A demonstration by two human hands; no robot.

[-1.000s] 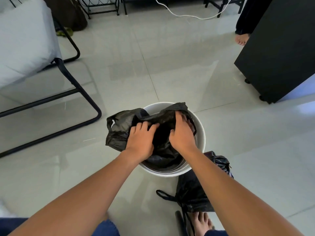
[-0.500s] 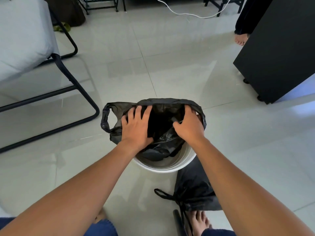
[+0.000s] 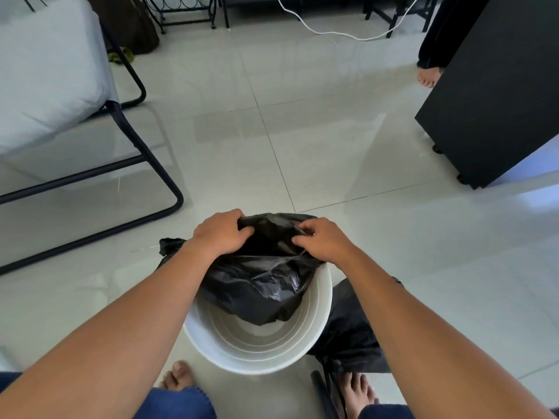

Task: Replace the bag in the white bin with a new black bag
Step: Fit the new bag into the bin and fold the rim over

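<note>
The round white bin [image 3: 320, 322] stands on the tiled floor between my feet. A new black bag [image 3: 260, 285] hangs partly inside it, its mouth stretched over the bin's far rim. My left hand [image 3: 219, 232] grips the bag's top edge at the far left of the rim. My right hand [image 3: 322, 240] pinches the same edge at the far right. The bin's near inner wall and bottom are bare white. The old tied black bag [image 3: 348, 331] lies on the floor to the right of the bin, partly hidden by my right forearm.
A grey cushioned chair with a black tube frame [image 3: 133, 176] stands at the left. A black cabinet on castors [image 3: 490, 95] is at the right, with another person's bare foot [image 3: 426, 77] behind it. A white cable [image 3: 332, 33] crosses the far floor.
Both hands have moved from the middle of the bag to its far edge and now grip it there. The bag's mouth sits further over the far rim; the bin's near inside shows.
</note>
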